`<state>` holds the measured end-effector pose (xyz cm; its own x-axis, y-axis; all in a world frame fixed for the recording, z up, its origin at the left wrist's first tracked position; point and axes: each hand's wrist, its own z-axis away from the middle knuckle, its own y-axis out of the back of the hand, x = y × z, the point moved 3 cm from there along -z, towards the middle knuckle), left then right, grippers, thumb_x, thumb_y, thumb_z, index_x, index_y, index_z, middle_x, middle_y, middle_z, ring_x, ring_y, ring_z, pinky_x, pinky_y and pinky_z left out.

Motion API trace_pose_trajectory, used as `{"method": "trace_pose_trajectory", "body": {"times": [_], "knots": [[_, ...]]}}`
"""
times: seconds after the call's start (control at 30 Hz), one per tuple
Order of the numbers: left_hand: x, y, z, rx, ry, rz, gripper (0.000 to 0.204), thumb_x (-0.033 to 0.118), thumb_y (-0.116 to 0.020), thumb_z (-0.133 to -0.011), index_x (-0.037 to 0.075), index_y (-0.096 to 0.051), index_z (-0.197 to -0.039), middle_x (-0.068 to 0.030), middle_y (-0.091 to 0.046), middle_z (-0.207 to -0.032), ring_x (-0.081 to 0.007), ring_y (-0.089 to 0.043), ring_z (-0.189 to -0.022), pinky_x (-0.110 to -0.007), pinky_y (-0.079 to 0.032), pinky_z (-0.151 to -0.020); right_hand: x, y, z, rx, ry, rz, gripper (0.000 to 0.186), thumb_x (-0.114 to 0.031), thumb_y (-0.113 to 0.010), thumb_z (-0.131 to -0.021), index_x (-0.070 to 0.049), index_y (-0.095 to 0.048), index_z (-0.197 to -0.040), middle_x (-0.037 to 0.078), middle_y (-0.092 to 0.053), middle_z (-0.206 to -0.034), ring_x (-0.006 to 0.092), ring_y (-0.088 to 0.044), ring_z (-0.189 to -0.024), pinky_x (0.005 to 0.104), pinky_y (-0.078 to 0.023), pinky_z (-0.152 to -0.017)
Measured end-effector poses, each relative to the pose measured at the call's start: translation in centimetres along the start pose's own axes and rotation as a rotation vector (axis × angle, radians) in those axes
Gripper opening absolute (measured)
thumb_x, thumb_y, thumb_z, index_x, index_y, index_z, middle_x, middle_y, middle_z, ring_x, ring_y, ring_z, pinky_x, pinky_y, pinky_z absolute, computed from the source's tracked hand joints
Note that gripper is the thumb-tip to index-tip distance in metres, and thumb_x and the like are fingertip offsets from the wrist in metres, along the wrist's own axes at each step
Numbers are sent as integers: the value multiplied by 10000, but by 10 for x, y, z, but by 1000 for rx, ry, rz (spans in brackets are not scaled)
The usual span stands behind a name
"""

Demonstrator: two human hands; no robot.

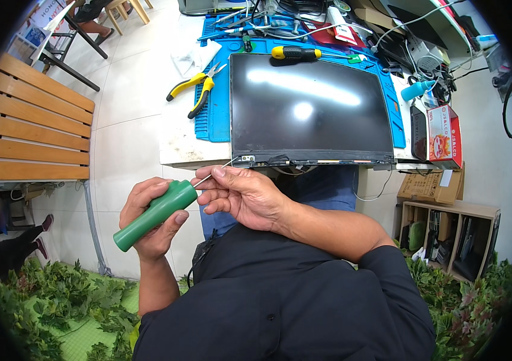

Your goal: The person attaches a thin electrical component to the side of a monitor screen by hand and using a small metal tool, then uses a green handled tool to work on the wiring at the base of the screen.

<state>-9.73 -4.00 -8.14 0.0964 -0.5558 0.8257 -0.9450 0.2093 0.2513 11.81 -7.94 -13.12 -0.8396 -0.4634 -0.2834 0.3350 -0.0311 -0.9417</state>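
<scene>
My left hand (152, 216) is wrapped round the thick green handle (158, 215) of a screwdriver, held at a slant in front of the table. A thin metal shaft (227, 163) runs from its upper end toward the lower left corner of a dark flat screen panel (310, 108). Thumb and forefinger of my right hand (241, 195) pinch that shaft, the other fingers curled loosely. The shaft's tip is at or close to a small metal bracket (246, 159) on the panel's near edge; whether it touches cannot be seen. The panel lies on a blue work mat (211, 125).
Yellow-handled pliers (202, 90) lie left of the panel. A yellow-and-black screwdriver (295, 53) rests across its far edge. Tools and cables crowd the back. At right stand a teal bottle (415, 90) and a red-and-white box (447, 138). A slatted wooden bench (33, 120) is at left.
</scene>
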Motion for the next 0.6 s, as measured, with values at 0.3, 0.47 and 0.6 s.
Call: {"method": "trace_pose_trajectory", "body": {"times": [0.3,0.47,0.6], "knots": [[2,0,1,0,-12,-24,548,239,-975,-871,-30,-724,-1277,-247,-744,-1172,-317,-766,-1068,-397,-628,-894,0,0,0,4,-3,-5,412,-257,-535,-1199,83,-634,-1410,207,-731,-1318,264,-780,-1130,377,-686,-939],[6,-1,-1,-9,-40,-66,547,245,-975,-872,-23,-724,-1279,-250,-743,-1166,-316,-768,-1060,-394,-628,-881,0,1,1,-1,3,9,414,-260,-534,-1199,79,-634,-1414,207,-725,-1339,261,-778,-1132,374,-685,-942],[8,-1,-1,-16,-48,-81,550,254,-975,-871,-19,-725,-1278,-250,-745,-1161,-316,-770,-1055,-391,-630,-872,-1,0,2,-5,0,8,416,-262,-532,-1200,76,-631,-1421,207,-727,-1342,258,-778,-1130,372,-685,-944]]}}
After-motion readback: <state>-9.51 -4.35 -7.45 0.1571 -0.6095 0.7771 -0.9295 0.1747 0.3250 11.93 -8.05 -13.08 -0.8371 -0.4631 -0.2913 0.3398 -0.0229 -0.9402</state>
